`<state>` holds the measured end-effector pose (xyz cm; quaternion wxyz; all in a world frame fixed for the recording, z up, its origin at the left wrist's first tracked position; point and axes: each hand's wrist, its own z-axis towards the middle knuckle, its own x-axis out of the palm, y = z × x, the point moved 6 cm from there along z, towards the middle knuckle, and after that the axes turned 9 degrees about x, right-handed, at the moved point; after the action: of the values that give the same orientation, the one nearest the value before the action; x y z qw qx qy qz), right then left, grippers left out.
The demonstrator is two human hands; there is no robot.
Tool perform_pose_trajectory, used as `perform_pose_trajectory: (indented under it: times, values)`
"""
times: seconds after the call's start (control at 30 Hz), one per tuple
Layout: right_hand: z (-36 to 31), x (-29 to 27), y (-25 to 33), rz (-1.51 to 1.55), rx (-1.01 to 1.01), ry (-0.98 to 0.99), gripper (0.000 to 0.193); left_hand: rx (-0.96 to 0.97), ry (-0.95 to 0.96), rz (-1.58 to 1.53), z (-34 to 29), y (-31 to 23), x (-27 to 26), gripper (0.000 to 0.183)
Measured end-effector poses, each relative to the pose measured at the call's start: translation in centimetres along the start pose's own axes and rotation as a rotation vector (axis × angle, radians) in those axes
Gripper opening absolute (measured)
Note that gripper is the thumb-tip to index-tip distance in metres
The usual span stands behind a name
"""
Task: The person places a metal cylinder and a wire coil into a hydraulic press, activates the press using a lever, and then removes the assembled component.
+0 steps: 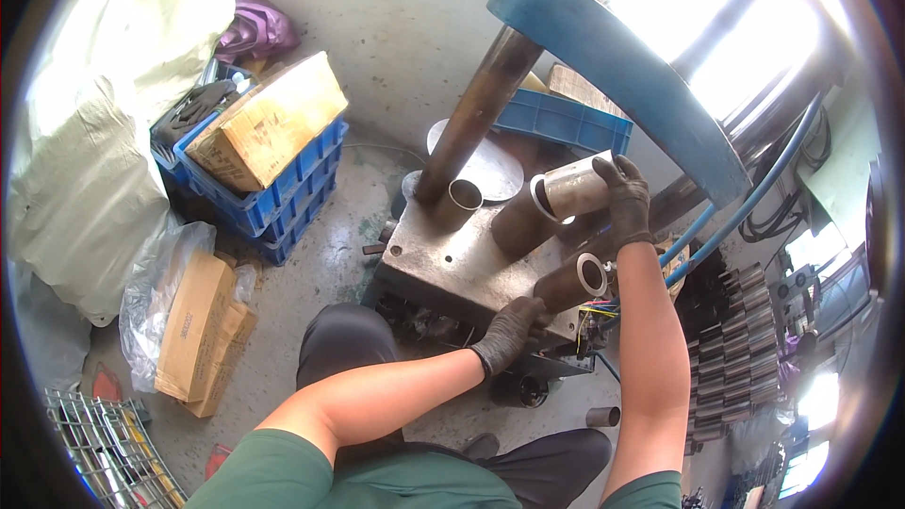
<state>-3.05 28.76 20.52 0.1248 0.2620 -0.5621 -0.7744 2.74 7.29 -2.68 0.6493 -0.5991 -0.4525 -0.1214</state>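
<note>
My right hand (627,200), in a dark grey glove, is closed around the upper end of a shiny metal sleeve (577,188). The sleeve tilts over a wider, darker metal cylinder (521,226) that stands on the steel plate of a press (443,269). My left hand (509,335), gloved as well, is at the plate's near edge with its fingers curled by the foot of a thick-walled tube (564,286). Whatever those fingers grip is hidden. Another open-topped tube (462,200) stands at the plate's far left.
A blue press crossbeam (622,61) arches above the plate, carried by thick steel columns (490,99). Stacked metal tubes (740,349) stand to the right, near blue hoses (754,190). Blue crates (273,198) bearing a cardboard box (273,123) stand left. A short tube (603,417) lies on the floor.
</note>
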Motion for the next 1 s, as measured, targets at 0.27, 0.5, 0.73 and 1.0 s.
perform_pose_trajectory:
  times: [0.27,0.5,0.73,1.0]
  values:
    - [-1.5,3.7,4.0,-0.879,-0.18,-0.12,0.071,0.025,0.058,0.112,-0.3,0.5,0.3,0.042]
    - [-2.2,4.6,6.0,-1.097,-0.114,-0.112,0.069,0.049,0.092,0.239,-0.2,1.3,0.4,0.04]
    - [-3.1,4.9,7.0,-1.213,-0.042,-0.119,0.073,0.101,0.114,0.441,1.2,3.3,-0.4,0.038]
    - [-17.5,-4.0,3.9,-0.509,-0.453,-0.077,0.033,0.113,0.142,0.358,0.6,2.3,0.3,0.034]
